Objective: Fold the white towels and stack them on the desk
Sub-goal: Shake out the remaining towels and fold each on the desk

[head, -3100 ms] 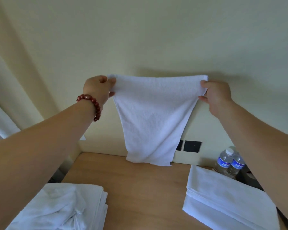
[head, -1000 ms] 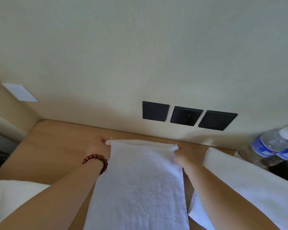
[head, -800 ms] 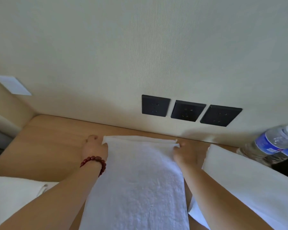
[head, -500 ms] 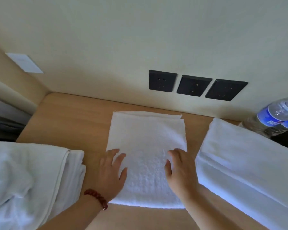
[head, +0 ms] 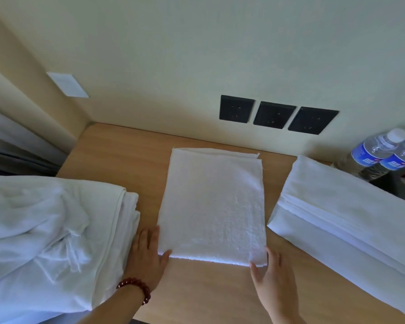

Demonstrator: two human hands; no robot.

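While flat on desk point(head: 131, 160), folded towel point(head: 213, 204), both hands at corners.

Soft daylight — warped, slightly blurry edges

A light wooden desk point(head: 126, 150) sits in a corner between pale cream walls point(head: 197, 54). 3 black wall sockets point(head: 275, 115) sit in a row just above the desk's back edge, and a white plate point(head: 67, 84) is on the left wall. Soft light fills the room.
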